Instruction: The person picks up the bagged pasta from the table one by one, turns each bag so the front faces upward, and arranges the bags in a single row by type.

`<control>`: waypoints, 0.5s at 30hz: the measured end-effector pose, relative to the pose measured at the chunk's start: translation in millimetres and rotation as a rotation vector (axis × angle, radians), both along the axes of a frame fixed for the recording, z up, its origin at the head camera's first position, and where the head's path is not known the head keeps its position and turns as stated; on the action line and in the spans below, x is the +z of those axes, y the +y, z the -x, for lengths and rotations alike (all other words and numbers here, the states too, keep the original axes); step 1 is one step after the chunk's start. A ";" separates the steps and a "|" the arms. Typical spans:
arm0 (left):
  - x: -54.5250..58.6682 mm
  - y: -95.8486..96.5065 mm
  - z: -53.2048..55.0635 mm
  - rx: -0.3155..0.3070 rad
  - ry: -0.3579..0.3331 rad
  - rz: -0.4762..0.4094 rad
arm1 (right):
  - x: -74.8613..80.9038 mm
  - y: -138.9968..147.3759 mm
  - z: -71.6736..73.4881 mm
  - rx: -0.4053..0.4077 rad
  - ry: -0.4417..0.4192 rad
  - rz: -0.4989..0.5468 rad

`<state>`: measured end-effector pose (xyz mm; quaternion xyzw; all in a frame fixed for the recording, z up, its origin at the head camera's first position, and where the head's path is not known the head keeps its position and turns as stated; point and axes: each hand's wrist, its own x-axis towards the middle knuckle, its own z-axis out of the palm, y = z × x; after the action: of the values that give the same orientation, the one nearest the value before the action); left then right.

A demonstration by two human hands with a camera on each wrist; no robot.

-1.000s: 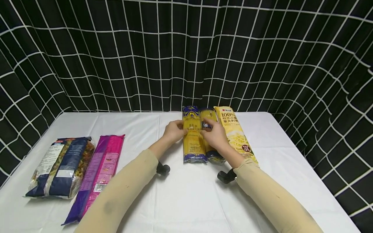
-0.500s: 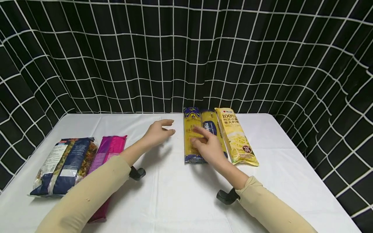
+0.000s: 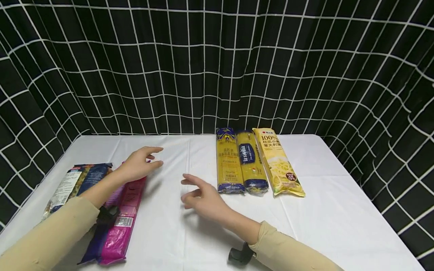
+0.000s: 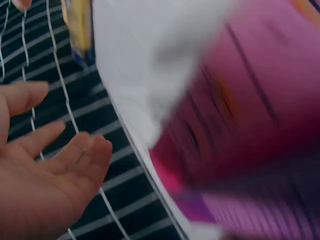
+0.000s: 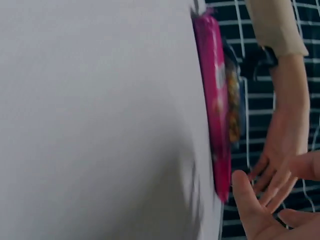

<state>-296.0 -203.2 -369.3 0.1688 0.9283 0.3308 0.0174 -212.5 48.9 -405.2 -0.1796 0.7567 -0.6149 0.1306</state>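
Note:
My left hand [image 3: 140,164] hovers over the upper end of a long pink and purple packet [image 3: 130,210], fingers spread and holding nothing. In the left wrist view that packet [image 4: 240,115] is blurred below the loosely bent fingers. My right hand [image 3: 207,197] is held above the white cloth mid-table, left of the pasta packs, with thumb and fingers apart. Beside the pink packet, a navy bag of mixed-colour pasta [image 3: 72,182] is partly hidden by my left forearm. In the right wrist view the pink packet [image 5: 215,105] lies beyond my right fingers.
Three long yellow packs lie side by side at the back right: a blue-ended spaghetti pack [image 3: 229,162], a La Sicilia spaghetti pack [image 3: 252,169] and a pale yellow noodle pack [image 3: 279,162]. A black curtain with white grid lines [image 3: 217,67] hangs behind the white-covered table [image 3: 325,210].
Both hands have left the blue-ended spaghetti pack and moved left. The left hand is now over the pink packet; the right hand has come to mid-table. The three yellow packs stay put.

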 end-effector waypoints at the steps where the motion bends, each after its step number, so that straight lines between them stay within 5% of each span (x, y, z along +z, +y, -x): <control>1: 0.0 -8.1 -1.2 -0.008 0.014 0.033 | -0.6 -6.5 -2.9 0.024 -0.017 -0.010; 8: -1.9 -48.4 -5.3 -0.054 0.034 0.209 | -4.6 -47.2 -17.1 0.196 -0.134 -0.072; 15: -1.1 -62.8 -3.3 -0.054 -0.061 0.349 | -5.8 -79.3 -22.4 0.235 -0.150 -0.148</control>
<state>-292.7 -266.0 -370.4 0.1779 0.9658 0.1691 0.0834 -190.1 -30.5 -411.1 -0.2102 0.7619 -0.5496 0.2707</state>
